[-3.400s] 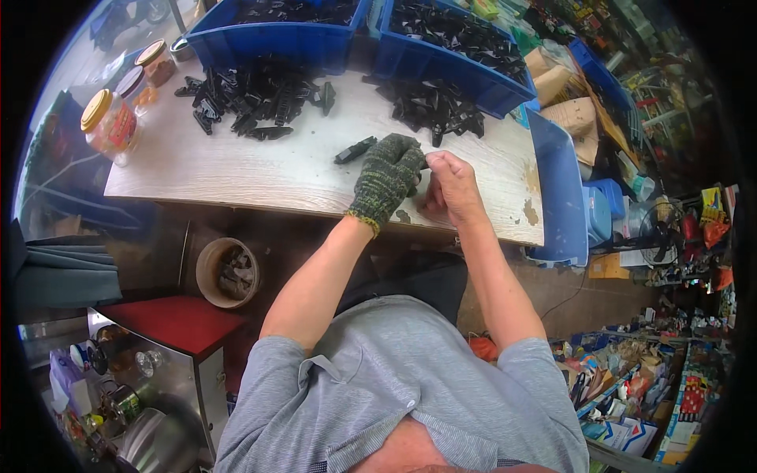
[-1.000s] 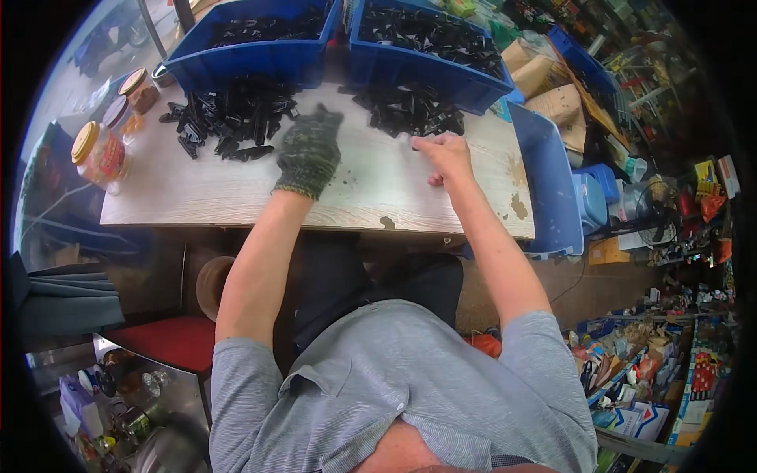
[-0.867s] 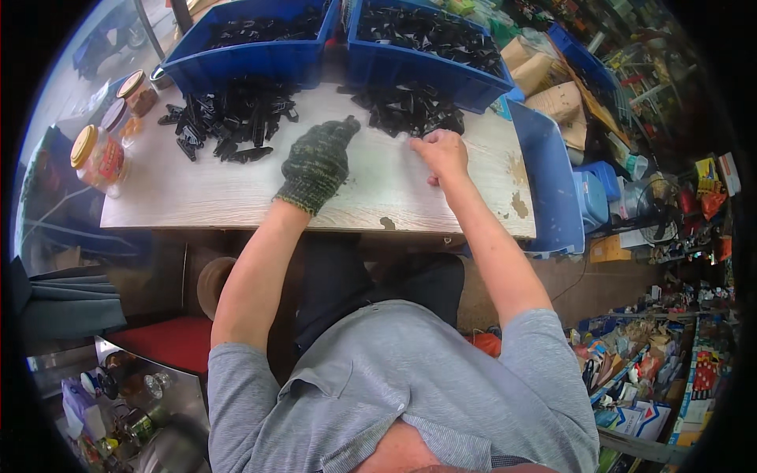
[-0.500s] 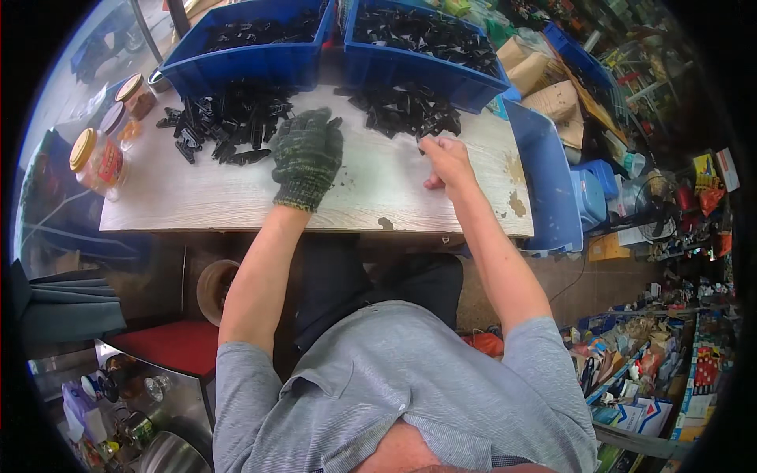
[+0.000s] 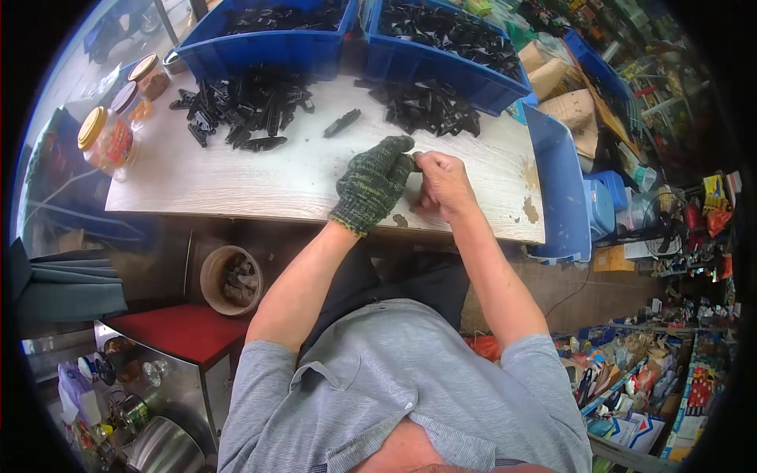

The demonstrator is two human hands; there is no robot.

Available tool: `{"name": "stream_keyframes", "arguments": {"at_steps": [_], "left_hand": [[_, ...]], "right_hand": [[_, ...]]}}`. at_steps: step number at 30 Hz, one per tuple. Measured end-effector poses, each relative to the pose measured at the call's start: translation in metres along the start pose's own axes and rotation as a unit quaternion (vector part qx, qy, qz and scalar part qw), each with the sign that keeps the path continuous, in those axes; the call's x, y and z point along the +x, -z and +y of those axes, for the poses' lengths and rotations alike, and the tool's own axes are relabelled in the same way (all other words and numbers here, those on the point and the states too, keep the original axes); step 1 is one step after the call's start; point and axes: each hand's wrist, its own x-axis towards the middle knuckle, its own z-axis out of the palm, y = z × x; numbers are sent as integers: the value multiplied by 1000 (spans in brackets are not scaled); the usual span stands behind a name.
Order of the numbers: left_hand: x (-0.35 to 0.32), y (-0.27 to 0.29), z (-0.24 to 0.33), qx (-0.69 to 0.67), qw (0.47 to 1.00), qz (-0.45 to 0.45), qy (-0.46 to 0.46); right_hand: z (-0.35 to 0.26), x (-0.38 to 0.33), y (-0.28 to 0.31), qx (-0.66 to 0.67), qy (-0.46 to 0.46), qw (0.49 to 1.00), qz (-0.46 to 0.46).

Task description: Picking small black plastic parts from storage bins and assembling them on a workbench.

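On desk (image 5: 260, 185), left end: lidded jars (image 5: 107, 143) | next: heap of black parts (image 5: 244, 110) before blue bin (image 5: 260, 57) | then: loose black part (image 5: 342, 124) lying between heaps | gloved left hand (image 5: 373, 183): fingers curled, palm hidden, cannot tell whether grasping | beyond: second heap (image 5: 430, 109) | bare right hand (image 5: 446, 185): fingers bent inward, tips close to left hand, hold likewise unclear

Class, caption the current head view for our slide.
Gloved left hand beside bare right hand, near black parts piled on a table.
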Motion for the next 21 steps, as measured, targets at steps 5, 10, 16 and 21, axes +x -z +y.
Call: {"name": "stream_keyframes", "arguments": {"at_steps": [5, 10, 16, 21], "left_hand": [[5, -5, -1, 30, 996, 51, 60], [7, -4, -9, 50, 994, 50, 85], [24, 37, -1, 380, 905, 194, -2], [48, 61, -13, 492, 868, -35, 58]], "right_hand": [[4, -4, -7, -38, 50, 998, 17], [7, -4, -14, -32, 81, 996, 20], [12, -3, -16, 37, 89, 995, 37], [4, -8, -19, 87, 68, 992, 55]]}}
